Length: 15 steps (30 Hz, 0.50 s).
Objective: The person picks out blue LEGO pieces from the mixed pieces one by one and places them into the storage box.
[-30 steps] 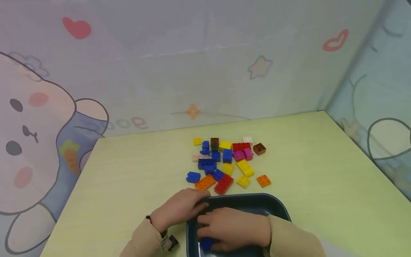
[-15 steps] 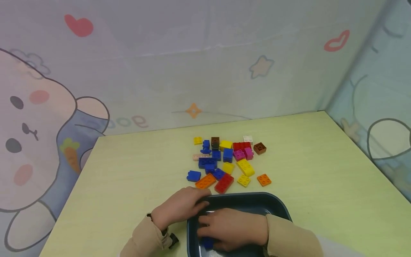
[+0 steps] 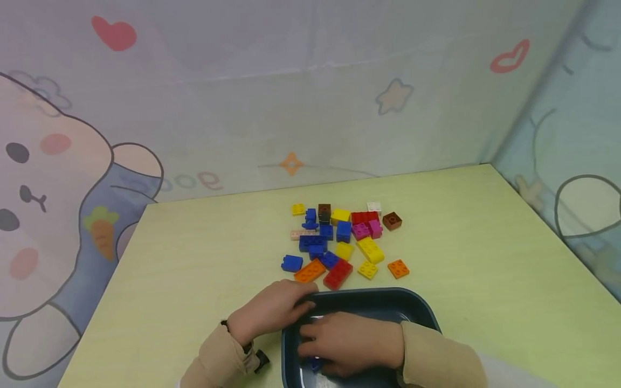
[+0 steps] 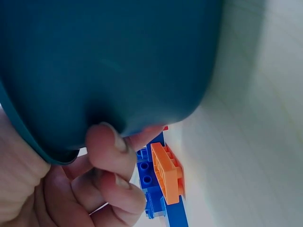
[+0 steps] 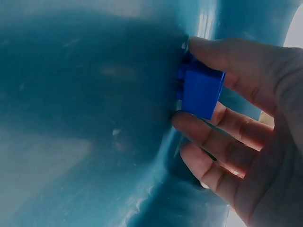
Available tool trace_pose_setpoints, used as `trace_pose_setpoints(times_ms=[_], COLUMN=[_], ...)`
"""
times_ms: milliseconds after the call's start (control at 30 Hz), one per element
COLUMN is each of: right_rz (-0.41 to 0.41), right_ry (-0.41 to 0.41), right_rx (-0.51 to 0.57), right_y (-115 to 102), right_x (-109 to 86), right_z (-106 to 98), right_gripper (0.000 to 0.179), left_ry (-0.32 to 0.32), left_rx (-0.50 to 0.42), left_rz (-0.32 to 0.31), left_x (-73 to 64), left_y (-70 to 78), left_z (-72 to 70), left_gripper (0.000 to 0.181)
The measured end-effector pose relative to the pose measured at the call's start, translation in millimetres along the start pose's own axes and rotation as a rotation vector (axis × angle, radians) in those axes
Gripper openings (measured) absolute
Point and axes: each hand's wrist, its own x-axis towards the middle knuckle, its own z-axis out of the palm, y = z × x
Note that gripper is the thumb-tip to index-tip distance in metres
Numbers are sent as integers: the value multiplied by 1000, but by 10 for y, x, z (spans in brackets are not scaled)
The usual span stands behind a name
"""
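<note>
In the head view we are seeing the tray (image 3: 388,306) standing on the tabletop (image 3: 485,253), with loose bricks (image 3: 338,275) scattered between it and the tabletop's far edge. Our left hand (image 3: 271,311) is pinching the tray's far left corner, and our right hand (image 3: 351,344) is lying inside, partly hiding its own grip. In the left wrist view we are curling the left fingers against the tray's outer wall, an orange brick (image 4: 164,174) lying just beyond. The tray is looking stiff and fairly light, its rim offering the surest hold. In the right wrist view we are clamping thumb and fingers on a blue brick (image 5: 202,92), which is sitting inside the tray, near its left wall. We are judging it light, rigid and hard to break, a little slippery on its smooth faces; the flat opposite sides are suiting a pinch better than the knobbly end.
</note>
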Motion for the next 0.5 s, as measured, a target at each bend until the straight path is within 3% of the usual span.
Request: trace_pose_setpoints(times_ms=[267,500], right_rz=[20,31], right_ry=[56,199], right_rx=[45,124], right_y=[-2,47], right_x=[-39,-119], right_z=[-140,-264], right_gripper=[38,34], left_ry=[17,1], left_rx=[-8,-45], left_rz=[18,6], left_x=[1,3], left_y=[-11,-3], left_z=[9,11], left_gripper=[10,5])
